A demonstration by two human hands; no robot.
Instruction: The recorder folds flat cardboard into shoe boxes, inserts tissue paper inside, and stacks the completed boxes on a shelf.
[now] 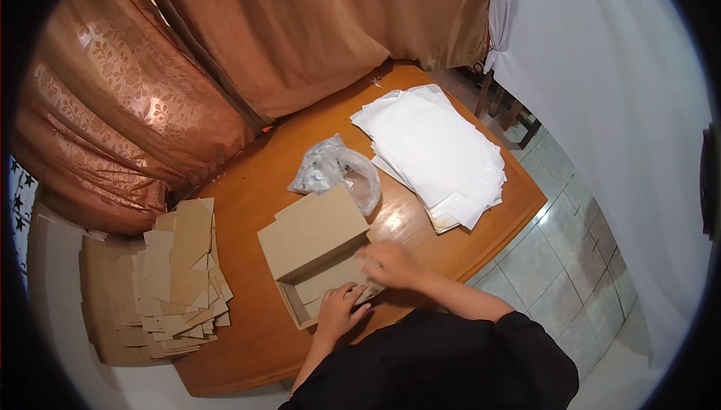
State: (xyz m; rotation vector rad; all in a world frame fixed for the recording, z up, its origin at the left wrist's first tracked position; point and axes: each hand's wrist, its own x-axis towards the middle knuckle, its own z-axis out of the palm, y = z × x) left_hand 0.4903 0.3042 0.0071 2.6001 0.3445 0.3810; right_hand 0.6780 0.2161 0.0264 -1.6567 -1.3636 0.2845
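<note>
Both hands are working at the near edge of a wooden table (300, 350), on a brown cardboard box (319, 248). Draped behind the table, rust-brown curtains (225, 49) are filling the upper left, one with a leaf pattern, and a white sheet (616, 110) is hanging at the right over a tiled floor (556, 260). The table itself is glossy and orange-brown with a rounded edge, and the person's black sleeve and torso are covering its nearest part. A stack of white paper sheets (435, 155), loosely squared, is lying toward the far right corner. At the left edge a pile of flat cardboard pieces (180, 282) is sitting fanned and uneven, partly hanging over more cardboard below the table edge. The box is shallow and rectangular, its flat lid lying across the far half and leaving the near half open. A clear crinkled plastic bag (334, 173) is lying just behind the box; its contents are too small to make out. The right hand (390, 263) is resting on the box's right near corner, blurred, fingers curled over the edge; whether it is gripping is unclear. The left hand (339, 311) is pressing, fingers bent, on the box's near rim.
</note>
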